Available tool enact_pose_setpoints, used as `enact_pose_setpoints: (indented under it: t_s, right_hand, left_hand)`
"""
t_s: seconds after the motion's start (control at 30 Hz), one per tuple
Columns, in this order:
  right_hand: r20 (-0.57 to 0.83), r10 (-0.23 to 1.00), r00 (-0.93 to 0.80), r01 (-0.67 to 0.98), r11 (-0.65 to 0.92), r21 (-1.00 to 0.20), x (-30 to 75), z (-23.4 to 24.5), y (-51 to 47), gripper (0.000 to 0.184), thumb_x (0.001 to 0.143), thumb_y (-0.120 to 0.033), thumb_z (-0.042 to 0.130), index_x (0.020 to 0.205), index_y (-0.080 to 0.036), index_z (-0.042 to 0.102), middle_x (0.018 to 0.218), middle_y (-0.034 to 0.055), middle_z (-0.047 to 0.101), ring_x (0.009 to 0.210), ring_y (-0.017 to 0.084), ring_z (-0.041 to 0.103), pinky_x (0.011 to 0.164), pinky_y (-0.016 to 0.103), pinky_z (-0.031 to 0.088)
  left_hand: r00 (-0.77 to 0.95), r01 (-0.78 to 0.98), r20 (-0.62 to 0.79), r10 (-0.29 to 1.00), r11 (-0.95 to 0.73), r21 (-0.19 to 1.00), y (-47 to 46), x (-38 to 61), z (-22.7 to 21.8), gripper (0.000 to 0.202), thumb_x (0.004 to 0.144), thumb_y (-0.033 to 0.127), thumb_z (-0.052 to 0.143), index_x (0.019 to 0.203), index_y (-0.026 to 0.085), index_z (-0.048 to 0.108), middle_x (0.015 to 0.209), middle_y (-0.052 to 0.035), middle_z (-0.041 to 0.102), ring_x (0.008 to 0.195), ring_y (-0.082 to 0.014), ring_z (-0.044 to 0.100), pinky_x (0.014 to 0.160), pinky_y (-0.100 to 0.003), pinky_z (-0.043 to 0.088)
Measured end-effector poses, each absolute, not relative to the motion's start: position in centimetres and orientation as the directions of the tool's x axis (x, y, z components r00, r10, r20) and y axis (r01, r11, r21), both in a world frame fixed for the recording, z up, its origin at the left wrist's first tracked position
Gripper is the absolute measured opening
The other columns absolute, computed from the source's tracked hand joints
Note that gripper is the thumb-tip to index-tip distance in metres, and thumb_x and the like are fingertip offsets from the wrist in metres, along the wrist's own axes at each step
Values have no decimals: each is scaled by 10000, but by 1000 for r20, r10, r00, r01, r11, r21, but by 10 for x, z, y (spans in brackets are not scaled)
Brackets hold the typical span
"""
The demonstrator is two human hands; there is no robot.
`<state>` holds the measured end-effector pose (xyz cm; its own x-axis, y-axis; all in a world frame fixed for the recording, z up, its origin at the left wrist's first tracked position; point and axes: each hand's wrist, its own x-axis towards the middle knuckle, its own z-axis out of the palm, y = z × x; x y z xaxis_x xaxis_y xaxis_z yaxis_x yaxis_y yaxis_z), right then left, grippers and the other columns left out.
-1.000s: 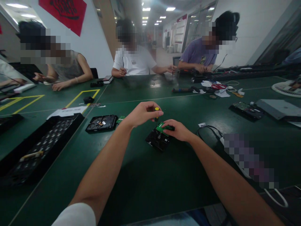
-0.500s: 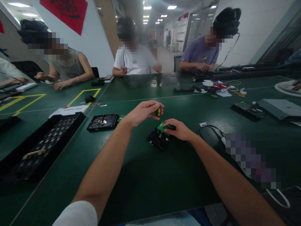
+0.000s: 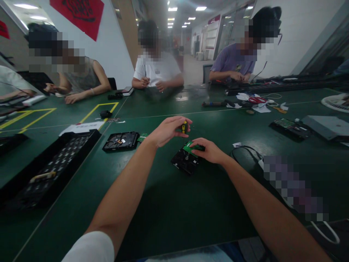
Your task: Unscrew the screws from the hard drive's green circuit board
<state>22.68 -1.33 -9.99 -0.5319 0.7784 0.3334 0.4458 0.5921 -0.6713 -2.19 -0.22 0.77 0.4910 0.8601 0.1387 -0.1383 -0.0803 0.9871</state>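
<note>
My left hand (image 3: 174, 128) pinches the yellow and black handle of a screwdriver (image 3: 184, 127), held roughly upright over the far end of a hard drive (image 3: 183, 160). The screwdriver's shaft and tip are too small to make out. The black drive lies on the green table with a green circuit board (image 3: 189, 147) at its far side. My right hand (image 3: 207, 149) is closed on the drive's right far edge, thumb and fingers against the board.
Left of my hands lies another hard drive (image 3: 120, 141), with a green board (image 3: 142, 137) beside it. A long black tray (image 3: 87, 145) stands farther left. On the right are a cable (image 3: 247, 147), a third drive (image 3: 289, 129) and a grey box (image 3: 327, 127). Several people sit across the table.
The view has shifted slightly. More of the screwdriver's yellow handle shows between my left fingers. My right hand stays on the drive. The middle co-worker's hand has lowered toward the table.
</note>
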Motion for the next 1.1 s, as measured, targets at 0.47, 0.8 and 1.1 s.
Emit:
enact_pose_setpoints:
  t_s: [0.47, 0.8, 1.1]
  right_hand:
    - [345, 773, -532, 434, 599, -673, 228, -102, -12, 220, 917, -298, 776, 1137, -297, 779, 1289, 68, 720, 1241, 272, 675, 1136, 503, 486]
    - [331, 780, -532, 442, 589, -677, 228, -103, -11, 210, 920, -302, 772, 1129, -293, 782, 1282, 68, 724, 1253, 273, 664, 1143, 506, 475]
    - [343, 773, -534, 427, 597, -679, 227, -104, -11, 206, 919, -287, 768, 1125, -296, 775, 1268, 61, 735, 1256, 268, 667, 1150, 503, 478]
  left_hand:
    - [350, 36, 193, 917, -219, 975, -4, -21, 11, 295, 839, 358, 844, 899, 147, 647, 990, -98, 741, 805, -148, 684, 586, -217, 541]
    - [474, -168, 141, 869, -68, 983, 0, -26, 7, 280, 1015, 406, 622, 1034, 145, 719, 996, -113, 731, 953, -211, 722, 745, -325, 648]
    - [335, 100, 284, 898, -333, 938, 2, -26, 7, 290, 903, 445, 787, 960, 165, 738, 854, -34, 662, 749, -124, 614, 616, -212, 553]
